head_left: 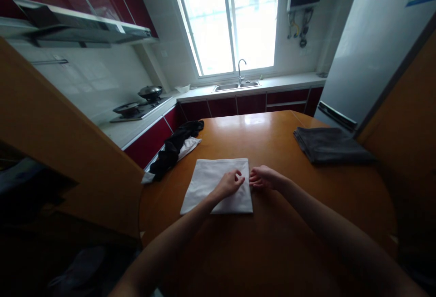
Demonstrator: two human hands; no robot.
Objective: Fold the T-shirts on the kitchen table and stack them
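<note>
A white cloth, folded into a flat, nearly square shape, lies on the wooden table in front of me. My left hand is over its right half, fingers bent and apart from the thumb, with nothing visible between them. Just beyond the cloth's right edge is my right hand, its fingers loosely curved and pointing at that edge. Whether those fingertips touch the cloth, I cannot tell.
The round wooden table carries a folded dark grey cloth on the right. Crumpled black clothing and a white garment lie at its left edge. Behind are a sink, a stove with pans and a fridge.
</note>
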